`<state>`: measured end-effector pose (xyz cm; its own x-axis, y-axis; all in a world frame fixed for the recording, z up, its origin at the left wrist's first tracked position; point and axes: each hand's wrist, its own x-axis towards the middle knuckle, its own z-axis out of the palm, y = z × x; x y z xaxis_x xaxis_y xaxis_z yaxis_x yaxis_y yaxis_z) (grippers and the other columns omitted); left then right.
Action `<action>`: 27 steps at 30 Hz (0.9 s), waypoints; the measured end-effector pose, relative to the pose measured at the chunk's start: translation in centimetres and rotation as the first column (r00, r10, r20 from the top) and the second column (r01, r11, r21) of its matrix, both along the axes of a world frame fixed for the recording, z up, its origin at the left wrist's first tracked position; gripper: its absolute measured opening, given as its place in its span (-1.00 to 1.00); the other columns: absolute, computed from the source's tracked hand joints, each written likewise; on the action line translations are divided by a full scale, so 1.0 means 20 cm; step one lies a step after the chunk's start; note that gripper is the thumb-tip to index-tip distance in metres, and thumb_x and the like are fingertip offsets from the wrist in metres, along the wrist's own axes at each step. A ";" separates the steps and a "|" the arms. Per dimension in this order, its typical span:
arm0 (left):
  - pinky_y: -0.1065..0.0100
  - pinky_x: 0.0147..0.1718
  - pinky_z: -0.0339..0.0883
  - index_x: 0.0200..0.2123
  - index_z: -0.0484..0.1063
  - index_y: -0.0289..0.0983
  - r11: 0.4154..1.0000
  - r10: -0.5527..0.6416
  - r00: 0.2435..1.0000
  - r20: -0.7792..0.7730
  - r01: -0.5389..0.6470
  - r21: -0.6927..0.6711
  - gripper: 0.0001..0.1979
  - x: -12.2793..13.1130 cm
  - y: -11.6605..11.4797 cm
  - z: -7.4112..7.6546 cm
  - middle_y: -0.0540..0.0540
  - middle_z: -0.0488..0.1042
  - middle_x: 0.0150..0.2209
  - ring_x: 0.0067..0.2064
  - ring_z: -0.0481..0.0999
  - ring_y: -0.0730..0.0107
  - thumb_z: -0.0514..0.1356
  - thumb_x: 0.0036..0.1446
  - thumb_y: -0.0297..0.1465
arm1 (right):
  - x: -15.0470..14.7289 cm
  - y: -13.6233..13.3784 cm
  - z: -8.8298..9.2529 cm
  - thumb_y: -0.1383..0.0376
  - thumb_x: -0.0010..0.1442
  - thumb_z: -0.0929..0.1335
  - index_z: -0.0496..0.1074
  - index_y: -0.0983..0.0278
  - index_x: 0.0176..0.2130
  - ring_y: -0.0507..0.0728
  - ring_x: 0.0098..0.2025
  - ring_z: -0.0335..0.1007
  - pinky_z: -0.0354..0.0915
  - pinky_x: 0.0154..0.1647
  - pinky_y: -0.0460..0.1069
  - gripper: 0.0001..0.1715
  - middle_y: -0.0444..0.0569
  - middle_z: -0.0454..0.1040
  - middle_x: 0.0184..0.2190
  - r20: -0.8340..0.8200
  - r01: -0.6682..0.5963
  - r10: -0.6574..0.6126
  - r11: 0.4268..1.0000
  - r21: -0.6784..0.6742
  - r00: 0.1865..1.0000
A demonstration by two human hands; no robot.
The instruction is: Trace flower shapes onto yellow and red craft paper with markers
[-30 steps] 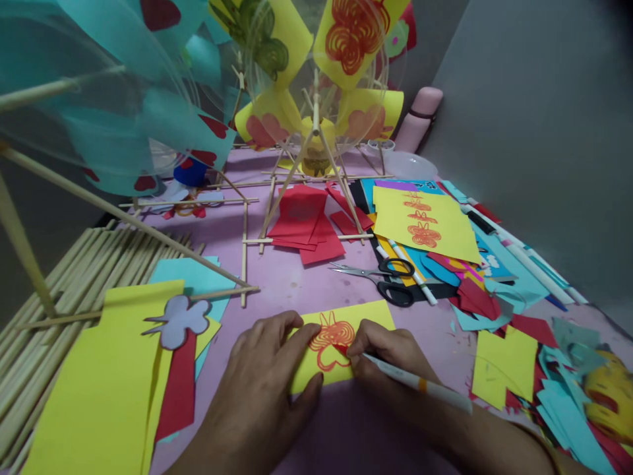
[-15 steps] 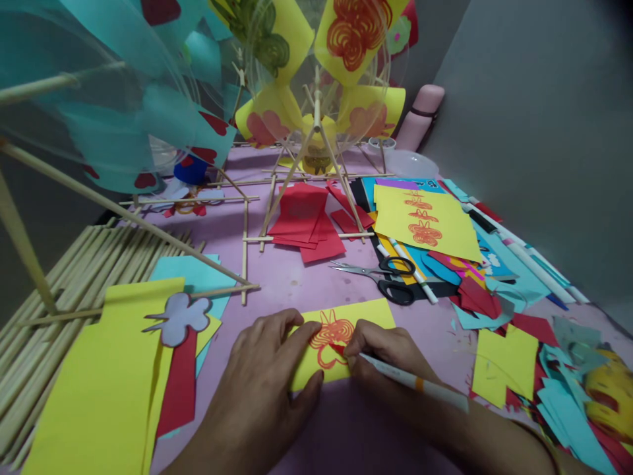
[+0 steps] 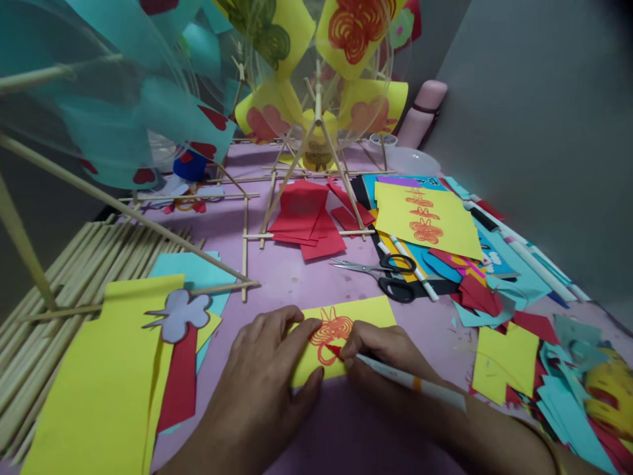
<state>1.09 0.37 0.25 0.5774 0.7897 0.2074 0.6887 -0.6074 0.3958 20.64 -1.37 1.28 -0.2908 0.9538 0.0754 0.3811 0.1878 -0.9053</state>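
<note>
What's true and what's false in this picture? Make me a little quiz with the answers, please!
1. The right hand holds a marker. True.
2. The left hand holds a glue stick. False: it rests on the yellow paper.
3. The marker's tip is blue. False: it is red.
4. The scissors lie apart from both hands. True.
5. The drawing between the hands is a green car. False: it is a reddish-orange butterfly shape.
6. The pink bottle is farther away than the scissors. True.
</note>
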 end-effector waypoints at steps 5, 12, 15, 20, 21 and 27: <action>-0.04 -0.13 0.23 0.08 0.24 -0.20 1.000 0.004 1.000 -0.019 -0.004 -0.021 -0.59 0.00 0.00 0.00 -0.20 0.26 -0.01 -0.01 0.26 0.02 0.09 0.13 -0.43 | 0.00 0.00 0.01 0.41 0.02 0.22 0.22 0.23 -0.50 -0.06 -0.65 0.04 0.03 -0.61 -0.16 -0.89 -0.27 0.17 -0.65 0.008 -0.010 0.010 1.000 -0.015 1.000; -0.03 -0.17 0.26 0.06 0.27 -0.20 1.000 0.003 1.000 -0.002 -0.003 -0.011 -0.60 0.01 0.00 0.02 -0.21 0.29 -0.03 -0.03 0.29 0.01 0.08 0.11 -0.44 | 0.00 0.00 0.02 0.40 0.03 0.21 0.23 0.23 -0.52 -0.05 -0.65 0.06 0.04 -0.61 -0.16 -0.87 -0.26 0.18 -0.67 0.025 -0.031 0.031 1.000 -0.002 0.999; -0.04 -0.18 0.27 0.04 0.28 -0.22 1.000 -0.002 1.000 -0.010 0.001 -0.011 -0.60 0.01 0.01 0.02 -0.23 0.30 -0.04 -0.04 0.30 0.00 0.09 0.10 -0.44 | 0.00 0.00 0.01 0.41 0.03 0.22 0.23 0.23 -0.53 -0.05 -0.65 0.06 0.05 -0.61 -0.16 -0.87 -0.26 0.19 -0.67 0.016 -0.043 0.043 0.999 -0.010 0.999; -0.07 -0.18 0.27 0.05 0.28 -0.25 1.000 -0.006 1.000 -0.008 0.006 -0.017 -0.59 0.01 0.01 0.02 -0.24 0.29 -0.04 -0.04 0.30 -0.01 0.10 0.09 -0.45 | 0.01 0.00 0.01 0.43 0.01 0.22 0.25 0.24 -0.51 -0.06 -0.65 0.08 0.06 -0.61 -0.16 -0.87 -0.25 0.22 -0.67 0.011 -0.055 0.055 0.998 -0.007 0.998; -0.08 -0.18 0.27 0.05 0.28 -0.25 1.000 -0.009 1.000 -0.011 0.009 -0.022 -0.60 0.01 0.01 0.02 -0.25 0.29 -0.04 -0.04 0.30 -0.01 0.10 0.10 -0.45 | 0.01 0.00 0.01 0.43 0.01 0.22 0.25 0.24 -0.52 -0.06 -0.65 0.08 0.06 -0.61 -0.16 -0.87 -0.25 0.22 -0.67 0.009 -0.058 0.058 0.998 0.004 0.998; -0.07 -0.17 0.28 0.05 0.28 -0.23 1.000 -0.002 1.000 -0.020 0.002 -0.019 -0.61 0.01 0.01 0.03 -0.24 0.29 -0.04 -0.04 0.30 0.00 0.09 0.11 -0.44 | 0.01 0.01 0.02 0.42 -0.01 0.21 0.23 0.23 -0.54 -0.05 -0.66 0.08 0.06 -0.61 -0.16 -0.87 -0.25 0.21 -0.68 0.023 -0.070 0.070 0.997 -0.017 0.997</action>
<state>1.29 0.53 0.76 0.5828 0.7922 0.1810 0.6953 -0.6015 0.3934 20.76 -1.24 1.66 -0.3587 0.9320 0.0522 0.3889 0.2001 -0.8993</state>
